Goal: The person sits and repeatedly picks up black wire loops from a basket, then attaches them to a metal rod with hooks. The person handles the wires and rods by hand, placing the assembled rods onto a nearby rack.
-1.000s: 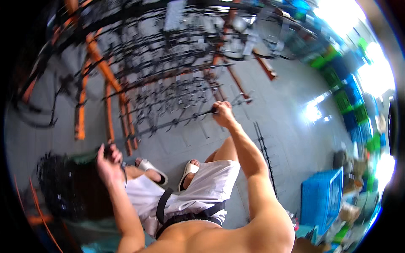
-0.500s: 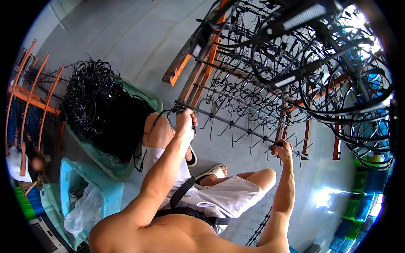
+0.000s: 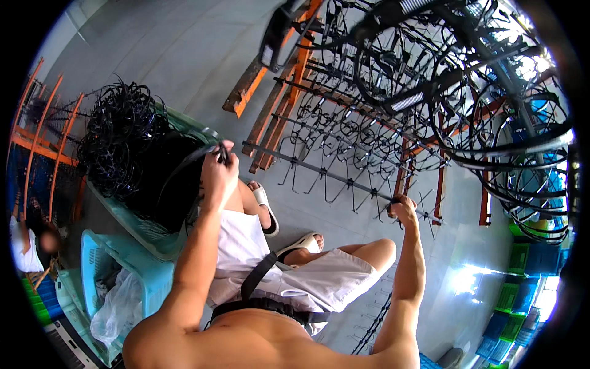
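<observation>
The left hand point(image 3: 218, 178) holds a dark strip point(image 3: 223, 154) in curled fingers, near the green crate point(image 3: 141, 226) at left; the right hand point(image 3: 404, 212) wraps its fingers around the hooked rod point(image 3: 350, 182), near its right end.

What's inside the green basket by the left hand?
A big tangle of thin black strips lies inside the green basket, heaped high at one end. The strips hide the bottom, so whatever is underneath them can't be seen.

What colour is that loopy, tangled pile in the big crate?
Black. The loopy pile shows best in the head view, on the left.
</observation>
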Tool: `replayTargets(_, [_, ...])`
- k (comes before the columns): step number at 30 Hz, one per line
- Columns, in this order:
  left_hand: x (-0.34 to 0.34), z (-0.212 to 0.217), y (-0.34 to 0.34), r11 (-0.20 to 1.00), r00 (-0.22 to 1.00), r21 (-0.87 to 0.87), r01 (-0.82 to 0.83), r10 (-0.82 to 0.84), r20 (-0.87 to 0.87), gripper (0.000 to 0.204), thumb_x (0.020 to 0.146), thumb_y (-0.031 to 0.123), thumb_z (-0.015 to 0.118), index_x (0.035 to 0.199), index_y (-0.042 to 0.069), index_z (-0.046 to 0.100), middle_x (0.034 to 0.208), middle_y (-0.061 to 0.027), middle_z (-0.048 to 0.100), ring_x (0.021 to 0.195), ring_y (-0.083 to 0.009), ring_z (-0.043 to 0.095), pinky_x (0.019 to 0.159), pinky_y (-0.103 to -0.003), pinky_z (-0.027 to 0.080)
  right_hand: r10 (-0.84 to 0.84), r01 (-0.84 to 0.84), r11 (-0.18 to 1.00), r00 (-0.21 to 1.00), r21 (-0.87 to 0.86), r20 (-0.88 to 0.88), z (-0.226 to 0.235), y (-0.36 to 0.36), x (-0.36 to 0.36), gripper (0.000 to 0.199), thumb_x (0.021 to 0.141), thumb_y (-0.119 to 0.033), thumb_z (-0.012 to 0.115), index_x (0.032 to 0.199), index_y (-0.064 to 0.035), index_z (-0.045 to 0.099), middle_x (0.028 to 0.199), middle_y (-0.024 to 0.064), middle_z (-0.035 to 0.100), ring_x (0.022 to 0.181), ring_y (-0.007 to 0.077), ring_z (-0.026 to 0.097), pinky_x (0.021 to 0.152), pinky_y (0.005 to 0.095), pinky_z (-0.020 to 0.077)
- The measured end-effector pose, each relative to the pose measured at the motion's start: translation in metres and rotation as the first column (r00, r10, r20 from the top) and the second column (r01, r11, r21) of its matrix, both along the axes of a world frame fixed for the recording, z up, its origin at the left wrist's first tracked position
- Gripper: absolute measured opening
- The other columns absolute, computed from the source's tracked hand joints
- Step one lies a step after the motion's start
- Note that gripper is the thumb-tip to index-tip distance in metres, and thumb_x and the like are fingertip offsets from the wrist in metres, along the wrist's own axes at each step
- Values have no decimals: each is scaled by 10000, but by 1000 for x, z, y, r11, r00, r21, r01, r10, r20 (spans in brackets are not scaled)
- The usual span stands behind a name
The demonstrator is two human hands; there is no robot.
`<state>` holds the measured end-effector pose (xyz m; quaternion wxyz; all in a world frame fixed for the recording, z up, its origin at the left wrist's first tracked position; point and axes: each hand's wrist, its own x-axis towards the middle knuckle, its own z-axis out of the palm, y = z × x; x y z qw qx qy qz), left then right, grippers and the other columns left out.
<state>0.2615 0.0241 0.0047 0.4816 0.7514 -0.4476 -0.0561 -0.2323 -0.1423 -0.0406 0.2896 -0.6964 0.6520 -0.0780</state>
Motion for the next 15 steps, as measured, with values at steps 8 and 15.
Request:
replayTargets(8, [29,-33,-44,862,993,494,113,-121,-16,283,805,160,591,1062,44,613,944,-145,662,893,-315,633,774,-382,492,110,-59,969,972,240,-207,11,-12,28,254,567,-166,600,783,-33,612,670,149,613,683,303,614,631,352,486])
replayTargets(15, [-7,-10,-38,911,881,114,395,-341,-327,309,816,216,622,1063,32,600,821,-78,670,758,-171,647,677,-317,497,118,-216,870,964,-443,-238,-21,26,5,254,673,-119,577,923,-86,608,935,107,590,1014,296,521,976,417,320])
